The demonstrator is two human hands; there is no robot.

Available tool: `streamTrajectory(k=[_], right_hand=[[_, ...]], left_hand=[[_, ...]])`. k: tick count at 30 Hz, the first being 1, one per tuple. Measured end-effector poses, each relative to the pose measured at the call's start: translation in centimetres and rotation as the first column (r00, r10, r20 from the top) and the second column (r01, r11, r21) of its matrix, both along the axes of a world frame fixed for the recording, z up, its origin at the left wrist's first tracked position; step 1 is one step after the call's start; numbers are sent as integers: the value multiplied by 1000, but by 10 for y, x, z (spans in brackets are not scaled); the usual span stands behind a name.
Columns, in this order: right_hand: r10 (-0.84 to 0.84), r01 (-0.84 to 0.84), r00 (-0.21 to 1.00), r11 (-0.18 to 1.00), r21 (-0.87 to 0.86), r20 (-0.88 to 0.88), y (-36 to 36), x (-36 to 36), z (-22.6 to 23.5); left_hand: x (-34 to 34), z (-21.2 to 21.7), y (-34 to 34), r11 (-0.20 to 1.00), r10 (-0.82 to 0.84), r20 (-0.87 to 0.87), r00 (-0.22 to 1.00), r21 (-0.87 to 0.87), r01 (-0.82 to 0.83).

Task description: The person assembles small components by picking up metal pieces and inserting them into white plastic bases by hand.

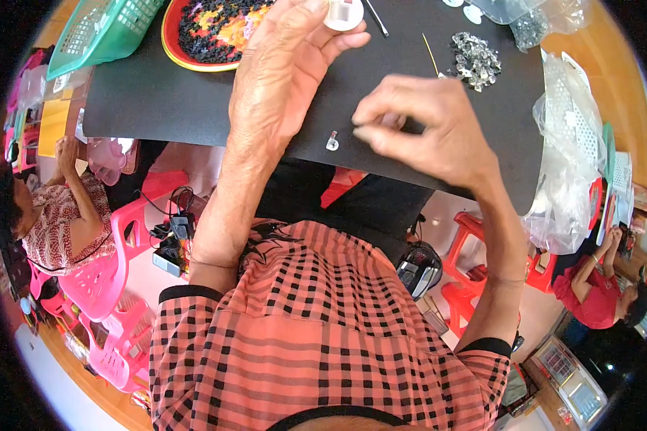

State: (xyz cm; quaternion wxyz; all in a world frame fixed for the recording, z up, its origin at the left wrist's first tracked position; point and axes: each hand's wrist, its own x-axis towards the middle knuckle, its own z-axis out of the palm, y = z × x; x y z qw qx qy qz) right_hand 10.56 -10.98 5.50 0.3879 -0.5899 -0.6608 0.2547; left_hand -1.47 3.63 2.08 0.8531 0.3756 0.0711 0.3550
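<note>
Near the top edge, my left hand [277, 79] grips a small round white piece [344, 14] between thumb and fingers, its palm turned up. My right hand [431, 129] hovers over the black table, slightly blurred, with thumb and forefinger brought together in a pinch. Whatever its fingertips hold, if anything, is too small to make out. Between the hands, close to the table's front edge, lies a small clear piece with a short stem [332, 143]. Beyond the right hand sits a pile of clear small parts [476, 63], with a thin yellowish stick [430, 54] beside it.
A red tray [167, 43] of small black pieces and a green basket [86, 54] stand at the left of the table [158, 108]. A metal rod [377, 19] lies at the far side. Plastic bags [571, 158] hang at the right edge. Two people sit nearby, left and right.
</note>
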Motion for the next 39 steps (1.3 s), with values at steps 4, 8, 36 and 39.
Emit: streamTrajectory(k=[4,8,36,39], right_hand=[[-2,2,999,1000,2,40,-10,-26,-7],[-112,100,967,993,63,229,-12,-45,-19],[-415,405,865,909,96,283,-13,4,-16],[-476,471,878,877,96,48,-12,8,-17]], left_hand=[[-3,22,-17,994,45,-22,999,-96,-47],[-5,6,-8,995,39,13,999,-89,-37],[5,-28,-11,931,-244,99,965,-253,262],[9,-36,-13,936,-271,73,960,-214,281]])
